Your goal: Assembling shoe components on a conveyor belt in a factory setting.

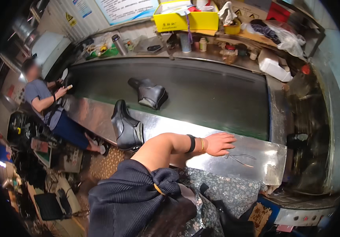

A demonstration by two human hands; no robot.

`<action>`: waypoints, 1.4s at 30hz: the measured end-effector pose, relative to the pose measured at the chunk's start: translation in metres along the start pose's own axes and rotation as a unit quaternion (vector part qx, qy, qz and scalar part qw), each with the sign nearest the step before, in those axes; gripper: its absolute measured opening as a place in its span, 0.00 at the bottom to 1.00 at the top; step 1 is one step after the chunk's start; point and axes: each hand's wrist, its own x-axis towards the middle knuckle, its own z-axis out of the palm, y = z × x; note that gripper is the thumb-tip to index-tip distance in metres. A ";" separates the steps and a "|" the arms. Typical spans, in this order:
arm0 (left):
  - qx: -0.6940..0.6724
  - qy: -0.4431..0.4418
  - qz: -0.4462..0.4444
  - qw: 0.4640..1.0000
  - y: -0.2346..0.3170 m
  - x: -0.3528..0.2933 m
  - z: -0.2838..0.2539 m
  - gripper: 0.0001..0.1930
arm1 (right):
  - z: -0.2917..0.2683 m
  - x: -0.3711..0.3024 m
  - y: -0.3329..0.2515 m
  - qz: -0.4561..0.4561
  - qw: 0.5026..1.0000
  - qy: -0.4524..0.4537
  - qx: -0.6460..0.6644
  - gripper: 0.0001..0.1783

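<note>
"What shows first on the left?"

"A co-worker beside the dark belt, holding a small pale item. Next comes a black boot on the metal ledge, its toe toward the belt. Just past it, a second black boot sits on the belt itself, apart from the first."

"And the wearer's hands?"

"The left hand reaches across to the right, palm down, fingers loosely spread and clamped on nothing. Whether it presses on the ledge or hovers just above, one cannot tell. The right hand cannot be made out, so its state is unknown."

"What is nearest the fingers?"

"A thin, dark, wire-like piece, lying on the ledge just right of the fingertips. Contact is unclear."

"How is something that slim best handled?"

"Probably with a low wrist and a light pinch of thumb and forefinger, rather than a rake of the whole palm; on smooth metal it likely slides. The forearm is best kept clear of the nearer boot, too."
</note>
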 end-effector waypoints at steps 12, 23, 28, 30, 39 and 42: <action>-0.056 0.044 0.001 0.997 -0.013 -0.006 0.015 0.24 | -0.011 0.312 -0.103 -0.186 0.953 0.221 -0.095 0.46; -0.077 0.062 -0.013 0.995 -0.015 -0.012 0.029 0.27 | 0.043 0.459 -0.033 -0.230 0.842 0.213 -0.440 0.51; -0.071 0.070 -0.020 0.995 -0.015 -0.016 0.023 0.27 | 0.160 0.365 -0.128 -0.339 0.857 0.282 -0.266 0.28; -0.071 0.055 -0.020 0.996 -0.014 -0.015 0.018 0.28 | 0.150 0.385 -0.133 -0.184 0.859 0.401 -0.259 0.29; -0.087 0.063 0.007 0.994 -0.019 -0.008 0.019 0.28 | 0.131 0.416 -0.132 -0.192 0.814 0.320 -0.445 0.28; -0.076 0.080 -0.010 0.994 -0.018 -0.012 0.023 0.28 | 0.128 0.458 -0.129 -0.174 0.814 0.370 -0.413 0.39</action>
